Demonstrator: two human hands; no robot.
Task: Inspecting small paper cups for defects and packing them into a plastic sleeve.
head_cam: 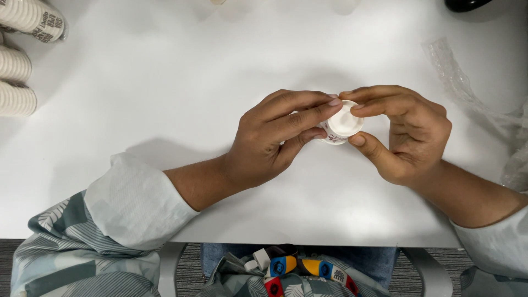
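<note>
A small white cup [342, 124] is held just above the white table [165, 82], slightly right of centre. It is pinched from nine o'clock by the left hand [275, 137] and from three o'clock by the right hand [404, 135]. Stacked paper cups [22, 55] lie at ten o'clock; what may be crumpled clear wrap [467, 82] lies at two o'clock

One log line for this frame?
left hand: holds small white cup | right hand: holds same cup | white table: cup stacks far-left
</note>
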